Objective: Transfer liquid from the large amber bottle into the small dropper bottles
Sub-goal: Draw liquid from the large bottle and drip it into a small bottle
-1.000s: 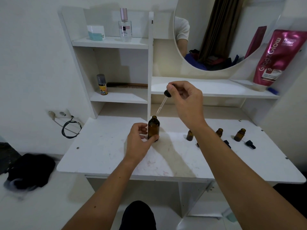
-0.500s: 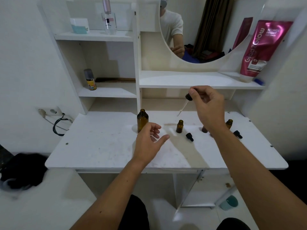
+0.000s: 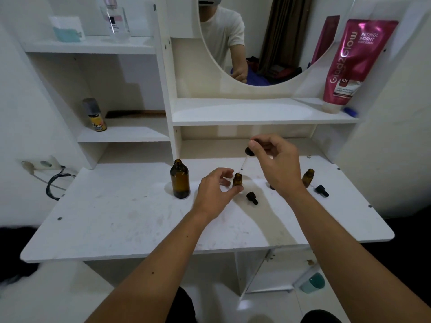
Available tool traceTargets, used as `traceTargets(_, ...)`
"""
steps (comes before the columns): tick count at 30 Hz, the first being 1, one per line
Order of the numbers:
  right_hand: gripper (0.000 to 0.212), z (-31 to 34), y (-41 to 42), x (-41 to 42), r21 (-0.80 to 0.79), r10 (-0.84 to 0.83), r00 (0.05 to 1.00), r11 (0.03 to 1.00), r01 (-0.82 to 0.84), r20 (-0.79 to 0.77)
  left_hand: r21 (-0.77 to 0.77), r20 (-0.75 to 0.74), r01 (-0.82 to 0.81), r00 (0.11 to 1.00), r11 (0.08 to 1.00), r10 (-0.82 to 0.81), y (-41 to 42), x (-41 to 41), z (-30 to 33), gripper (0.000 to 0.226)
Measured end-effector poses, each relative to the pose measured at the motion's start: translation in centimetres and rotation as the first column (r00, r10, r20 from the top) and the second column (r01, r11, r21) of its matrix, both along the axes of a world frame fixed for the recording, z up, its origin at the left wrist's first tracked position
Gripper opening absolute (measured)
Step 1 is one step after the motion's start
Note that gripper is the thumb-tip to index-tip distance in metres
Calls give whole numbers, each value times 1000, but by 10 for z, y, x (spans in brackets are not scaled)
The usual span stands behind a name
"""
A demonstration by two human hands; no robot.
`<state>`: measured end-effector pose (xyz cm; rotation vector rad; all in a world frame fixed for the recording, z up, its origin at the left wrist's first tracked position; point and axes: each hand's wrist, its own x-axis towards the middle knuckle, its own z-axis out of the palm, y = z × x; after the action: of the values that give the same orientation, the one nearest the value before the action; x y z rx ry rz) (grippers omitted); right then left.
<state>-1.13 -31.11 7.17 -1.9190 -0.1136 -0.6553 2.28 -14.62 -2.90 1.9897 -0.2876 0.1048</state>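
Near the middle of the frame the right hand [image 3: 276,163] pinches the black bulb of a dropper [image 3: 246,159] between thumb and fingertips, the other fingers loosely curled. The glass tube slants down and to the left, its tip just above the open neck of a small dropper bottle [image 3: 237,179]. The left hand [image 3: 215,191] is half open around that bottle, the thumb touching its lower side and the fingers curved behind it; whether they press on the glass I cannot tell.

Just to the lower right of the bottle a loose black dropper cap [image 3: 252,197] lies on the white worktop [image 3: 130,220]. To the left of the left hand the large amber bottle [image 3: 179,179] stands upright and uncapped, apart from the hand. To the right, past the right wrist, a second small amber bottle [image 3: 308,178] stands upright with another black cap [image 3: 322,190] lying just beside it.

On the shelf at upper right a pink tube [image 3: 352,61] stands on its cap.
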Motion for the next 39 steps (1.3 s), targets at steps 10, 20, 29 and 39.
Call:
traceTargets(10, 8, -4, 0, 4, -16, 0, 997, 1000, -1, -78, 13, 43, 38, 998, 999, -39, 1, 5, -3, 29)
traceTargets(20, 10, -5, 4, 3, -34, -1, 997, 999, -1, -75, 36, 52, 41, 998, 999, -43, 2, 5, -3, 29)
traceTargets(29, 12, 11, 7, -4, 110, -29, 1000, 993, 29, -3, -18, 30, 16, 999, 1000, -15, 7, -2, -2, 48)
traceTargets(39, 14, 29, 52, 0, 158, 45, 998, 986, -52, 48, -114, 23, -14, 1000, 993, 17, 52, -39, 1, 31)
